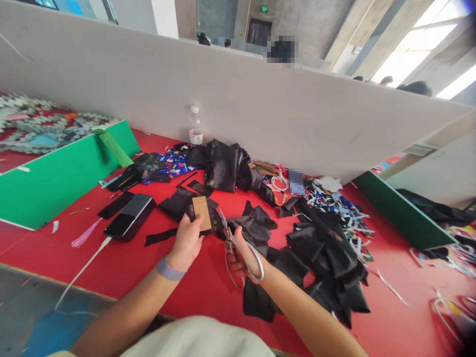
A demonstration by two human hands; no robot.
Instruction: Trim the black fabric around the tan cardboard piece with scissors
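Note:
My left hand pinches a brown cardboard rectangle together with a piece of black fabric held under it, just above the red table. My right hand grips silver scissors through their handle loops; the blades point up and left, their tips at the right edge of the card and fabric. A lilac band sits on my left wrist.
A heap of black fabric pieces lies right of my hands, more black cloth and a water bottle behind. A phone on a power bank lies at the left, with a white cable. Green dividers and a grey partition bound the table.

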